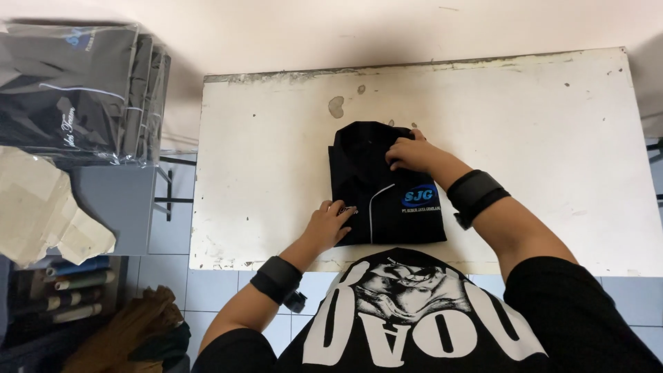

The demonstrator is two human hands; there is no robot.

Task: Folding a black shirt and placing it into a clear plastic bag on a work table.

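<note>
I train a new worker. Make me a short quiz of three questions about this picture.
1. True or false: the folded black shirt lies on the white table.
2. Which hand rests at the shirt's collar end? A) left hand B) right hand
3. Fill in: left of the table stands a stack of bagged dark ____.

Key: 1 true; 2 B; 3 garments.

Bare white counter (552, 138) lies open right of, left of and beyond the fingers (397, 155); only the folded black shirt (376, 179) beneath them blocks passage.
</note>
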